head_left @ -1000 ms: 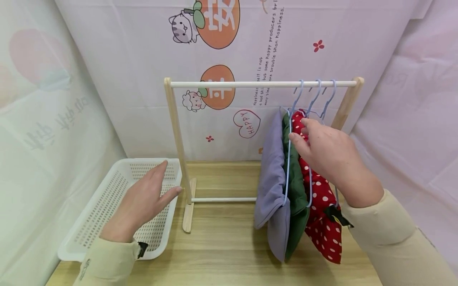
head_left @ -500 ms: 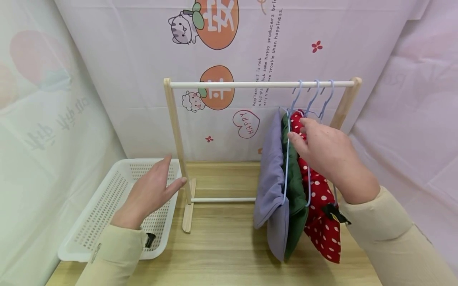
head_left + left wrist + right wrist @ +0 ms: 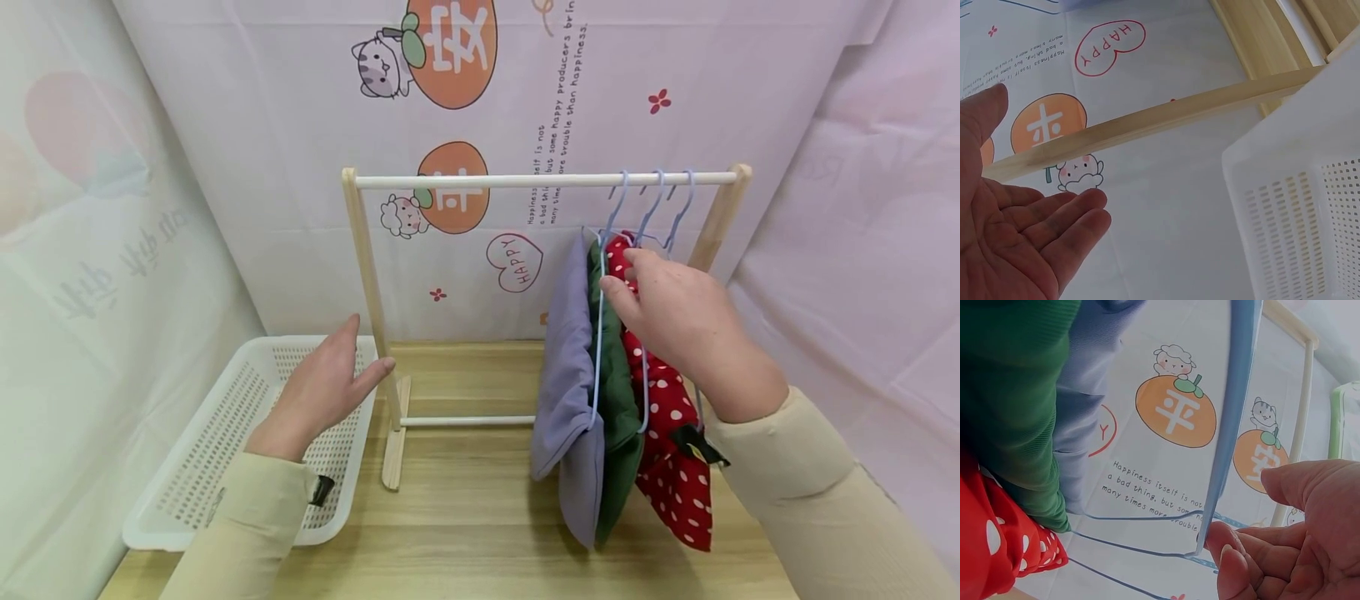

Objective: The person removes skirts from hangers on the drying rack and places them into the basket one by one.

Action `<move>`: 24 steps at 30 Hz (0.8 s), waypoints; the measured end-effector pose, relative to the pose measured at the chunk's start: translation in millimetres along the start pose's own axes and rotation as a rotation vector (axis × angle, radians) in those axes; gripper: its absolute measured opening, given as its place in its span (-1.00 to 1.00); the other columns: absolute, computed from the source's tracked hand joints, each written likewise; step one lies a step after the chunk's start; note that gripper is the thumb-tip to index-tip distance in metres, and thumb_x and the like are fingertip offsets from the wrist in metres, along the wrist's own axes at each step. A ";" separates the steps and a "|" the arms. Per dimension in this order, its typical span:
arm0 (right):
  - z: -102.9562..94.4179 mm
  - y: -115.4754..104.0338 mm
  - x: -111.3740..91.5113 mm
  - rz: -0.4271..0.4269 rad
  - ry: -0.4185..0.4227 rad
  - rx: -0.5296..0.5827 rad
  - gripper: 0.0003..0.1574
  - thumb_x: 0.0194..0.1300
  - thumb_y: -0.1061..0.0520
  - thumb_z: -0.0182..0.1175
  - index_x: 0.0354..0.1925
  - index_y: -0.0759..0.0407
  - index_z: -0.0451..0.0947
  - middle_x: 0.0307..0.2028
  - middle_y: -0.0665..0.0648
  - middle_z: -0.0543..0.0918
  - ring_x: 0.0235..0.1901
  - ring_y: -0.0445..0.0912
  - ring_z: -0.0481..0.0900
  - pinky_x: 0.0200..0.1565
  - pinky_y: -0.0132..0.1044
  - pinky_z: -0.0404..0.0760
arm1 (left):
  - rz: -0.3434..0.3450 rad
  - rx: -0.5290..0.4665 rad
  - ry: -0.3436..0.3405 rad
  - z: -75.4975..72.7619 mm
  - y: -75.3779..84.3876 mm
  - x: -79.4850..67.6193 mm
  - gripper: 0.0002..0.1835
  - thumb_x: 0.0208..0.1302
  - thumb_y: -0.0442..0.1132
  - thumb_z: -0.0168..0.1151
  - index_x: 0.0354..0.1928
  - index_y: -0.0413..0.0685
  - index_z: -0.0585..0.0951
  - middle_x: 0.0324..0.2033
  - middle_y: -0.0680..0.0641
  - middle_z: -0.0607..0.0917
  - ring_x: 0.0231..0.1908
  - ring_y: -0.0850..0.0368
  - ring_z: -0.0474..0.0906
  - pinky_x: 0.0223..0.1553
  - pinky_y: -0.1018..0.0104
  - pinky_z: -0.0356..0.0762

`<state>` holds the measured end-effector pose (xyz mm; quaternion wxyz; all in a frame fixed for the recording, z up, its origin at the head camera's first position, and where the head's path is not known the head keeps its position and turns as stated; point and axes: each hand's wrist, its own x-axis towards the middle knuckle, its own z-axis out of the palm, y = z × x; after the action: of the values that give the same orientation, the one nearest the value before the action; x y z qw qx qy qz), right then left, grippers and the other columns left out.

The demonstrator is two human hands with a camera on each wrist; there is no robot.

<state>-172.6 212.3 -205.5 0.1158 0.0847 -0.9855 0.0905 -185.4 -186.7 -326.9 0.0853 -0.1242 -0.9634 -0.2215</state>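
Note:
A lavender garment (image 3: 567,375), a green garment (image 3: 618,400) and a red polka-dot garment (image 3: 686,508) hang side by side on light-blue hangers at the right of a clothes rack (image 3: 487,181). My right hand (image 3: 682,317) is at the upper part of these hangers, thumb and fingers apart. In the right wrist view, a blue hanger (image 3: 1221,425) runs close to the fingertips; contact is unclear. My left hand (image 3: 315,392) hovers above a white basket (image 3: 138,521), fingers extended, thumb spread, by the rack's left post (image 3: 366,275). It holds nothing.
The rack stands on a wood-grain tabletop (image 3: 465,500), its lower white bar (image 3: 468,422) near the back. Printed white cloth (image 3: 300,167) covers the back and both sides. Perforated walls of the basket show at the right of the left wrist view.
My left hand has moved up and slightly right, towards the rack's left post. The right hand stays beside the hangers with little change. The garments hang as before; the head view shifts slightly.

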 end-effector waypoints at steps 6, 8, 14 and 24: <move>-0.1 -2.3 1.0 -0.004 0.004 -0.002 -0.17 0.61 -0.17 -0.01 0.49 0.43 0.22 0.27 0.55 0.53 0.21 0.44 0.56 0.22 0.37 0.50 | 0.003 -0.015 0.009 -0.4 1.9 6.8 -0.01 0.54 0.18 0.11 0.58 -0.47 -0.01 0.52 -0.48 0.22 0.50 -0.41 0.21 0.47 -0.27 0.22; -0.4 -2.8 1.1 -0.003 0.003 -0.005 -0.19 0.62 -0.15 -0.01 0.48 0.43 0.24 0.23 0.55 0.56 0.19 0.44 0.58 0.21 0.37 0.52 | 0.006 -0.025 0.014 0.1 2.2 8.4 -0.01 0.54 0.18 0.12 0.58 -0.47 0.00 0.51 -0.48 0.25 0.49 -0.41 0.23 0.47 -0.27 0.23; -1.8 -2.4 0.3 -0.030 0.038 -0.001 -0.41 0.62 -0.11 0.00 0.23 0.39 0.43 -0.24 0.39 0.67 -0.18 0.29 0.69 -0.07 0.21 0.67 | 0.008 -0.079 0.016 0.5 4.2 11.7 -0.01 0.54 0.20 0.12 0.60 -0.42 -0.01 0.47 -0.42 0.35 0.35 -0.34 0.49 0.36 -0.27 0.39; -2.7 -3.1 1.9 -0.041 0.037 0.004 -0.59 0.61 -0.08 0.00 -0.05 0.27 0.45 -0.46 0.20 0.48 -0.41 0.10 0.55 -0.29 0.00 0.55 | 0.036 -0.154 0.030 3.1 6.4 19.1 -0.22 0.52 0.12 0.19 0.53 -0.22 0.21 0.32 -0.27 0.57 0.25 -0.29 0.60 0.22 -0.23 0.56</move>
<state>-173.3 209.6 -201.9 0.1355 0.1034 -0.9811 0.0918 -202.2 -175.9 -322.9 0.0939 -0.1441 -0.9398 -0.2952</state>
